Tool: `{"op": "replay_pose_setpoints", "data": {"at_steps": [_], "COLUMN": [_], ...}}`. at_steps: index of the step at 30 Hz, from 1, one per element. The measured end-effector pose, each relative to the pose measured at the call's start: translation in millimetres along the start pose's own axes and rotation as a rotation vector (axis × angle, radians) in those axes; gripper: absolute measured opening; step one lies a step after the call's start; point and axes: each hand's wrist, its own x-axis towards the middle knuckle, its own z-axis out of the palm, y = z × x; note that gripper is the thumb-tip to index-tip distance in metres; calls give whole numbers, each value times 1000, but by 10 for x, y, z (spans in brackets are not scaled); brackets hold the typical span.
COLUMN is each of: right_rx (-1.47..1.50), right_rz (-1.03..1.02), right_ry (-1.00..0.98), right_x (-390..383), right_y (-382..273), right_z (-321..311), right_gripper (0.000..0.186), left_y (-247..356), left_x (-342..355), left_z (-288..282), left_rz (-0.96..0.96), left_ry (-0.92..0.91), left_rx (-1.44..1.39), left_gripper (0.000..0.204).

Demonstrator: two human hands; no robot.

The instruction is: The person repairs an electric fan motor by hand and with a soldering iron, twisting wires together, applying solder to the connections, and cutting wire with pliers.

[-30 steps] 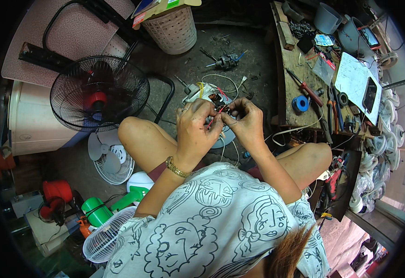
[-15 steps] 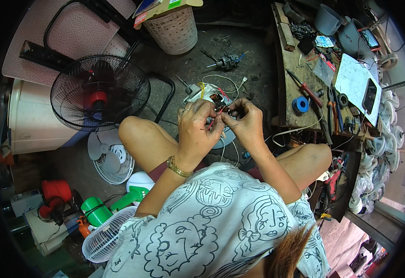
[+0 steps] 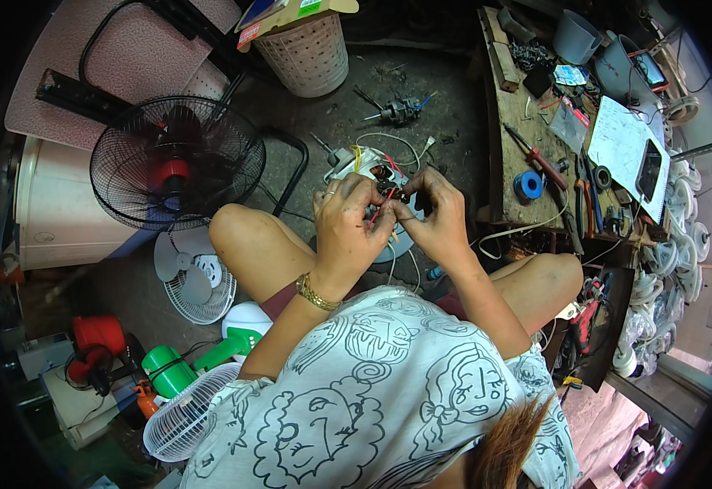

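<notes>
A wooden desk [image 3: 502,165] stands off to the right; apart from it, directly ahead of the person, is an open motor [image 3: 341,167], its copper coil [image 3: 381,173] bare. The work looks partway along: the motor seems opened up, while the wiring appears unfinished and the closing-up undone. The left hand [image 3: 344,215] has thumb and fingers pinched together on a red wire [image 3: 390,194]; the right hand [image 3: 439,213] curls in beside it, its exact grip hidden. Against the earlier frame, both hands have barely shifted and the wire remains between them.
</notes>
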Motion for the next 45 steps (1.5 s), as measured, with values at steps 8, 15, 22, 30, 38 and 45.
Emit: {"op": "replay_pose_setpoints", "data": {"at_steps": [8,15,22,30,38,45], "right_rx": [159,287,199,-137,-301,72], "right_rz": [11,78,70,-194,-505,-229], "right_ry": [-37,-105,-164,-41,70,-57], "right_x": [14,128,164,187,164,212], "right_y": [47,-9,22,-11,88,222], "right_z": [-54,-125,-146,-143,-143,-152], "right_gripper": [13,12,13,17,22,15], "left_y": [-6,4,-7,-9,-2,-28], "left_x": [-18,-12,-12,1,14,-2], "left_z": [47,58,64,73,84,78], "left_rz": [-3,-2,3,-9,-16,-27], "left_ry": [18,13,15,5,-11,-25], "left_rx": [-36,-48,-46,-111,-95,-129], "left_gripper": [17,18,18,16,17,18]}}
